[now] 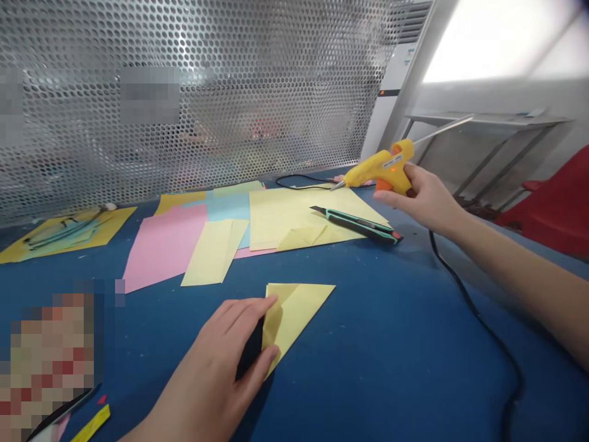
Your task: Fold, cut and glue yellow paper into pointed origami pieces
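I have the right hand [427,199] wrapped around a yellow glue gun [380,170], its nozzle pointing left near the back edge of a large pale yellow sheet [285,209]. My left hand [225,356], thumb and fingers apart, touches a yellow paper triangle [297,313] on the blue worktop [368,368]. A utility knife [361,224] lies partly over the large sheet.

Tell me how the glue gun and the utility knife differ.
The glue gun is yellow with orange parts; the utility knife is black and teal.
The glue gun is held in the right hand; the utility knife lies partly on a pale yellow sheet.
The glue gun is thicker-bodied, the utility knife slimmer.
Both point their tips leftward.
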